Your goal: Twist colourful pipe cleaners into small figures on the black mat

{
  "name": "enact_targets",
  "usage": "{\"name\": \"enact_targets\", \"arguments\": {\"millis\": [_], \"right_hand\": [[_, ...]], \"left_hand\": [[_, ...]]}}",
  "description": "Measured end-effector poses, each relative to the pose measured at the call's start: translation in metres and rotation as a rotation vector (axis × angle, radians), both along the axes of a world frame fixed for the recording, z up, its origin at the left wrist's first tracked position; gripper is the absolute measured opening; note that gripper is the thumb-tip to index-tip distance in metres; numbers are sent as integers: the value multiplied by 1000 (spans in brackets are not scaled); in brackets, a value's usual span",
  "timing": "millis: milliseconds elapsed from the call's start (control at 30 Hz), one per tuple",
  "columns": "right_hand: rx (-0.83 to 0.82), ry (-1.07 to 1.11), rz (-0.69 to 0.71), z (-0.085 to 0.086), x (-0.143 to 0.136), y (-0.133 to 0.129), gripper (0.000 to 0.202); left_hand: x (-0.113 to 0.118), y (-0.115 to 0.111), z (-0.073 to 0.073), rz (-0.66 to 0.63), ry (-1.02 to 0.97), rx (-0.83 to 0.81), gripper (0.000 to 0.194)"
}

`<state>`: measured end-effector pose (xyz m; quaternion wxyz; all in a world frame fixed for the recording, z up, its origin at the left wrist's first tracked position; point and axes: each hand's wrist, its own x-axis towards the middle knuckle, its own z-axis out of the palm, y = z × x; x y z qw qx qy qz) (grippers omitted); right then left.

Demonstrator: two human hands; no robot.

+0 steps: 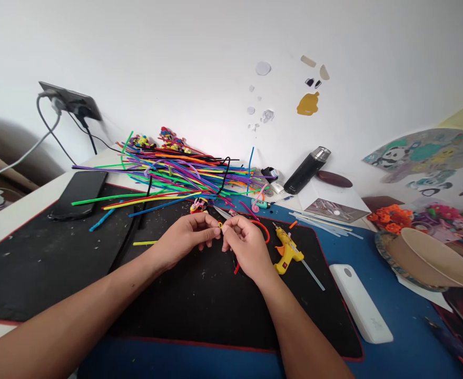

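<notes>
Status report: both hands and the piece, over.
Left hand and right hand pinch small yellow pipe-cleaner piece. Red pipe cleaner under right hand. Yellow glue gun beside.

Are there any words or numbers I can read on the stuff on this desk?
None can be read.
White power bank: faint grey marks near one end, too blurred to read.
Yellow glue gun: no legible label.
Black flask: no text visible.
Phone: screen dark.

Head view — looks forward and down, close over the desk.

matt black mat, fuzzy pipe cleaners
</notes>
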<state>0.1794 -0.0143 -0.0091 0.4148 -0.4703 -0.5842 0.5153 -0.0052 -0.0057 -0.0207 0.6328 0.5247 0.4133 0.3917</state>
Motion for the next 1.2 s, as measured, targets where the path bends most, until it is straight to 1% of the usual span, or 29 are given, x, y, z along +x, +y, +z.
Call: {"name": "enact_targets", "arguments": {"millis": [200, 367, 433, 633, 700, 767, 833, 900, 1000, 1067, 1200], "right_hand": [[-7, -21, 14, 0, 0, 0, 15], [-9, -21, 22, -1, 0, 0, 16], [-11, -17, 35, -1, 0, 0, 17], [7, 1, 46, -3, -1, 1, 22], [28, -13, 33, -3, 0, 1, 21], [43, -36, 24, -3, 1, 0, 19], [58, -71, 29, -4, 1, -1, 18], [104, -151, 43, -5, -1, -2, 16], [238, -350, 54, -8, -4, -6, 9], [312, -451, 56, -10, -7, -7, 7], [354, -494, 53, -15, -9, -9, 6]], "left_hand": [[0, 0, 1, 23, -37, 3, 33], [2, 1, 1, 16, -157, -159, 37], [2, 2, 0, 16, -189, -191, 37], [3, 3, -4, 14, -238, -186, 34], [3, 3, -5, 42, -287, -225, 32], [3, 5, -5, 108, -356, -283, 30], [4, 7, -3, 179, -432, -360, 29], [4, 9, 0, 211, -502, -440, 36], [5, 9, 4, 186, -567, -514, 46], [6, 8, 4, 166, -595, -542, 49], [8, 5, 4, 121, -611, -554, 57]]}}
